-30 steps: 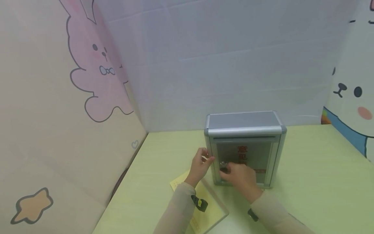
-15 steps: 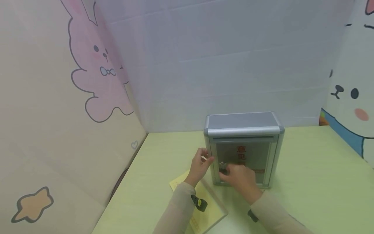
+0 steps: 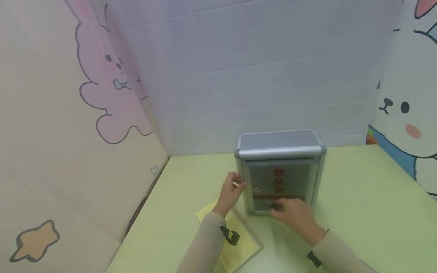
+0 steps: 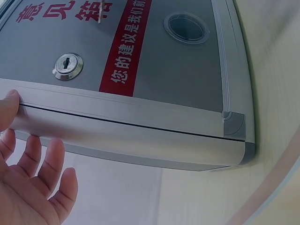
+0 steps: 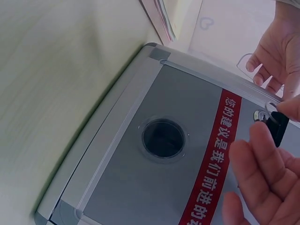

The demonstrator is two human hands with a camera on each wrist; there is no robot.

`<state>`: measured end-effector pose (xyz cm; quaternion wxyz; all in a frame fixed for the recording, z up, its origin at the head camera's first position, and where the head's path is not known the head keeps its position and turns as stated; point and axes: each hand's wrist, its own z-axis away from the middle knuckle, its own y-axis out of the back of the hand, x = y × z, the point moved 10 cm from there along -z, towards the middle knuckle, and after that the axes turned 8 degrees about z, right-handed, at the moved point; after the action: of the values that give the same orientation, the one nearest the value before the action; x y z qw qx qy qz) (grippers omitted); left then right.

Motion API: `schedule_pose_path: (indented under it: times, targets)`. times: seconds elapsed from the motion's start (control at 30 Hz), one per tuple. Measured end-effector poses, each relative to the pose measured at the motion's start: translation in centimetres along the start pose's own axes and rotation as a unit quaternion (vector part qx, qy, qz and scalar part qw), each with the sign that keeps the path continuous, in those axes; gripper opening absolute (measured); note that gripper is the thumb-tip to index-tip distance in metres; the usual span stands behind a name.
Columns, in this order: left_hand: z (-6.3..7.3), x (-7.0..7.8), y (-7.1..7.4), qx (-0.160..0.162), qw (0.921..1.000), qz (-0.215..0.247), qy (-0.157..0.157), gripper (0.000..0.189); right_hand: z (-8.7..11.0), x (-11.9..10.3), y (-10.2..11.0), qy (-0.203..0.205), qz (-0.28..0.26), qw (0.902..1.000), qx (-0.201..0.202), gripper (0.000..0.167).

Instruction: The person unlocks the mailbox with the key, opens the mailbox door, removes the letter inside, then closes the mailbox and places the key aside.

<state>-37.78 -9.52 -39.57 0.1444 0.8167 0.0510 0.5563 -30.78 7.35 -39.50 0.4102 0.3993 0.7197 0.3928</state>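
A grey metal suggestion box (image 3: 280,140) stands upright on the table, its front bearing red Chinese characters. A silver keyhole lock (image 4: 68,66) sits near one side of that front. My left hand (image 3: 230,193) touches the box's left edge; in the left wrist view the thumb rests on the front frame and the other fingers lie loosely bent by the side wall. With thumb and fingers my right hand (image 3: 295,214) pinches a black-headed key (image 5: 278,127), which has a metal ring. In the head view the key is below and right of the lock, apart from it.
Under my left forearm lies a yellow pad or booklet (image 3: 244,250), close to the box's left front. A slot (image 3: 280,161) runs across the upper front of the box. Cloth walls (image 3: 239,94) with cartoon animals enclose the pale yellow-green table (image 3: 355,197).
My right hand has drawn back from the lock, moving down and right with the key. The left hand stays at the box's edge. The view has shifted slightly.
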Motion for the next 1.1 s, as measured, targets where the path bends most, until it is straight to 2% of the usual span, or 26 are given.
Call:
schedule_pose_path:
  times: [0.03, 0.17, 0.23, 0.27, 0.47, 0.6, 0.7, 0.93, 1.1]
  targets:
    - [0.1, 0.6, 0.1, -0.002, 1.0000, -0.002, 0.000, 0.021, 0.0, 0.0, 0.0, 0.004, 0.003, 1.0000, 0.002, 0.018]
    - [-0.1, 0.5, 0.2, -0.001, 1.0000, -0.006, -0.001, 0.021, -0.1, 0.0, -0.3, 0.006, 0.007, 0.9998, -0.017, 0.015]
    - [-0.1, 0.4, 0.2, -0.002, 1.0000, -0.006, 0.004, 0.021, -0.1, 0.1, -0.6, -0.002, 0.010, 0.9991, -0.042, 0.014]
    - [-0.2, -0.3, 0.1, -0.002, 1.0000, -0.006, 0.004, 0.022, -0.1, 0.1, -0.9, -0.007, 0.012, 0.9983, -0.057, 0.015]
    - [-0.3, -0.4, 0.2, -0.005, 0.9999, -0.008, 0.009, 0.021, 0.1, 0.6, -2.3, -0.035, 0.022, 0.9895, -0.138, 0.013]
    - [-0.3, -0.4, 0.3, -0.003, 0.9999, -0.007, 0.007, 0.020, 0.3, 1.0, -3.2, -0.042, 0.024, 0.9847, -0.167, 0.027]
    - [-0.2, -0.4, 0.2, -0.002, 0.9999, -0.003, 0.010, 0.020, 0.5, 1.3, -3.7, -0.046, 0.026, 0.9830, -0.176, 0.035]
    - [0.1, -0.6, -0.1, -0.006, 0.9998, -0.002, 0.018, 0.021, 1.6, 1.2, -4.4, -0.050, 0.021, 0.9808, -0.187, 0.033]
    - [0.1, -0.5, -0.1, -0.004, 0.9999, 0.000, 0.012, 0.021, 1.9, 0.8, -4.7, -0.030, 0.030, 0.9835, -0.176, 0.031]
